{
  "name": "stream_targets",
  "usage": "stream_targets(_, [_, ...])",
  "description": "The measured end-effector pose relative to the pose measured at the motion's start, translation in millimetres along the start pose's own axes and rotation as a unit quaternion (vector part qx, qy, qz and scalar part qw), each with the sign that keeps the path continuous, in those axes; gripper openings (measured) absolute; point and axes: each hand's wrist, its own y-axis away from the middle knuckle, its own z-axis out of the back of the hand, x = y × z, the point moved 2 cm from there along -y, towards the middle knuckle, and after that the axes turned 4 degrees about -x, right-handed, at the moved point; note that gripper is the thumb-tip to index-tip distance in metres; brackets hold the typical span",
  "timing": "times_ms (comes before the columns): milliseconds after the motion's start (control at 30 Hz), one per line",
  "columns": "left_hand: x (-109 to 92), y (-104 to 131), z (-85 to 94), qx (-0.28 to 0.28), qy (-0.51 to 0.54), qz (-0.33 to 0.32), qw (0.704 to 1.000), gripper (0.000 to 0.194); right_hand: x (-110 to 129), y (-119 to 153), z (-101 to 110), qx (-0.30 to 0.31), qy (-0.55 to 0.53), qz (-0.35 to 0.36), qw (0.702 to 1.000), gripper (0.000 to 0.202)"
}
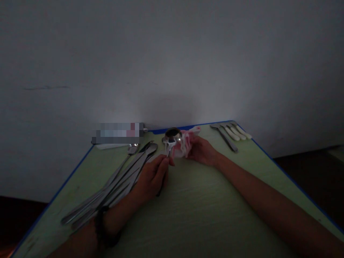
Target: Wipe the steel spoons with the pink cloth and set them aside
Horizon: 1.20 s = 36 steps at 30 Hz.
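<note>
My left hand [154, 175] is closed around the handle of a shiny metal ladle [173, 135], whose round bowl is raised over the far middle of the table. A pink and white cloth [185, 147] is gripped in my right hand [202, 150], bunched against the right side of the ladle's bowl. Part of the ladle's handle is hidden by my left fingers. Left of my left hand lies a bundle of long-handled metal utensils [118, 184], partly covered by my forearm; one has a spoon-shaped end [152, 147].
Several spoons or forks lie at the far right, some with white handles [233, 134] and one all metal [228, 140]. A blurred-out package [118, 132] sits at the far left corner. The pale green table [204, 211] has a blue edge and meets a grey wall [172, 64].
</note>
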Motion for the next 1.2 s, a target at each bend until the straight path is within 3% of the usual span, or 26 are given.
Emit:
stream_targets(167, [3.9,-1.3,-0.5,-0.001,0.009,0.030,1.000,0.027,-1.9,1.3,-0.1,0.060,0.051,0.050,0.996,0.020])
stream_targets(300, [7.4,-1.9,-0.9,-0.007,0.011,0.033,0.999,0.028,-3.3,0.3,2.0,0.063,0.049,0.060,0.995,0.011])
stream_targets(500, [2.1,-4.5,-5.5,0.059,-0.053,0.037,0.996,0.030,-4.1,-1.0,4.0,0.070,0.045,0.056,0.995,0.010])
stream_targets(700, [6.8,-5.7,-7.5,0.091,-0.083,0.032,0.992,0.034,-9.2,-4.6,3.9,0.047,0.090,0.086,0.991,0.027])
stream_targets(867, [4.4,-4.7,-8.7,0.106,-0.105,0.008,0.989,0.030,-10.9,-6.1,0.9,0.023,0.092,0.139,0.986,0.024])
stream_targets(1100, [1.0,-5.2,-9.2,0.142,-0.166,-0.037,0.975,0.028,-5.3,-8.0,0.4,-0.100,0.027,0.191,0.976,0.026])
stream_targets(1200, [1.8,-5.3,-9.1,0.151,-0.171,-0.037,0.973,0.031,-4.9,-10.7,3.7,-0.081,0.025,0.197,0.977,0.025])
